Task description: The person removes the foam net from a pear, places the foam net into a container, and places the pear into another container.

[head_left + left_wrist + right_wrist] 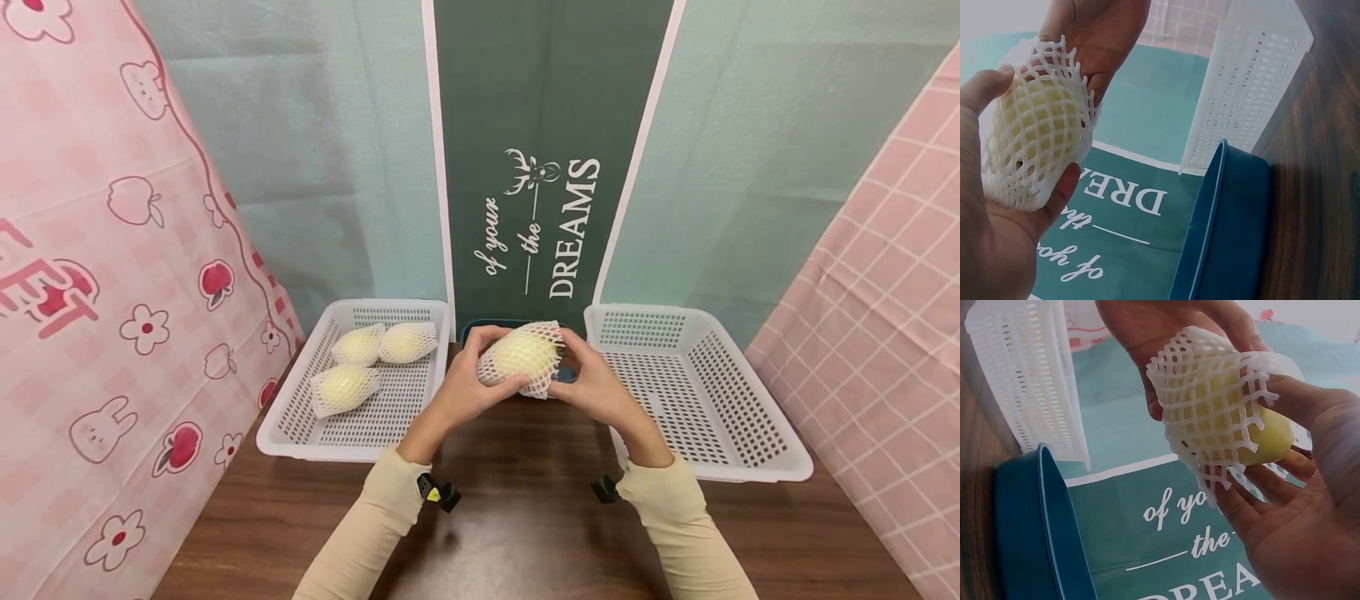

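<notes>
Both hands hold one pale yellow pear (1272, 439) in a white foam net (521, 358) above the middle of the table. My left hand (467, 382) cups the netted body from the left, its thumb across the front. At the other end my right hand (597, 387) holds the net's open edge, thumb above and fingers below. In the right wrist view the pear's stem end sticks out bare from the net, its brown stem showing. Three more netted pears (347, 388) lie in the left white basket (390, 429). Below the hands stands a blue container (1235, 231), mostly hidden in the head view.
To the right stands another white slotted basket (723, 400), with bare floor showing. The brown wooden table (517, 517) runs under everything. A green printed cloth (555, 83) hangs behind, and pink patterned cloths (135, 333) hang at the sides.
</notes>
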`<act>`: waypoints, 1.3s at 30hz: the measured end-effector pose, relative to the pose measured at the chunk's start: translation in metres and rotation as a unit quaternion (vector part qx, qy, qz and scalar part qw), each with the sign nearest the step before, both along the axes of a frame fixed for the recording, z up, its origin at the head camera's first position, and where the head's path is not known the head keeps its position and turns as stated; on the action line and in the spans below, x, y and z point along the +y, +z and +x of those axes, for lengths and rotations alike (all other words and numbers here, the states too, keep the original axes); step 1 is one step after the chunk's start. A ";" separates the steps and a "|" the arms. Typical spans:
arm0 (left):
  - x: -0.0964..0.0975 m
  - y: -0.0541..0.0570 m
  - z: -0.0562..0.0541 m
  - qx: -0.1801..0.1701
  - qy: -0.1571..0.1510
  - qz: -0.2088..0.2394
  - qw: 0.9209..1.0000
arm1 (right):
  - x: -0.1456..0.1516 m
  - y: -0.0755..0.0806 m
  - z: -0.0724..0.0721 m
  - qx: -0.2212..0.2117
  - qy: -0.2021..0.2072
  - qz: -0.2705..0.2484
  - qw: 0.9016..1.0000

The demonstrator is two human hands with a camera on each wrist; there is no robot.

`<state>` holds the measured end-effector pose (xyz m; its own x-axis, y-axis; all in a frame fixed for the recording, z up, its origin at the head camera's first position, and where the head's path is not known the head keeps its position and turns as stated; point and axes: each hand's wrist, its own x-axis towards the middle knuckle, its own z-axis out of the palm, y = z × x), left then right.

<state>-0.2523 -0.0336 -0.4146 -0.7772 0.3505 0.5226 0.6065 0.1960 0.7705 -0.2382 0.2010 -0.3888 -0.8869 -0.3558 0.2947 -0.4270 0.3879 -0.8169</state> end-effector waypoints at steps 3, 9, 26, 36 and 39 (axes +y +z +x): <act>-0.002 -0.001 -0.001 0.002 -0.016 0.009 1.000 | 0.001 0.000 0.000 0.007 -0.003 0.001 1.000; -0.006 -0.003 -0.003 0.033 -0.050 -0.001 0.998 | 0.002 0.000 -0.002 0.013 -0.006 0.002 1.000; -0.004 -0.001 -0.004 0.005 -0.041 0.031 0.999 | 0.007 0.003 -0.004 -0.003 -0.029 -0.009 1.000; -0.001 0.000 -0.007 0.022 -0.008 0.063 0.998 | 0.009 0.003 -0.006 0.007 -0.055 -0.023 0.998; -0.001 0.001 -0.007 0.027 0.004 0.065 0.998 | 0.010 0.003 -0.006 0.007 -0.057 -0.025 0.998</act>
<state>-0.2589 -0.0349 -0.4135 -0.7490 0.2721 0.6042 0.6467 0.1017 0.7559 -0.2441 0.2106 -0.3858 -0.9164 -0.2383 0.3217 -0.3939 0.3935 -0.8306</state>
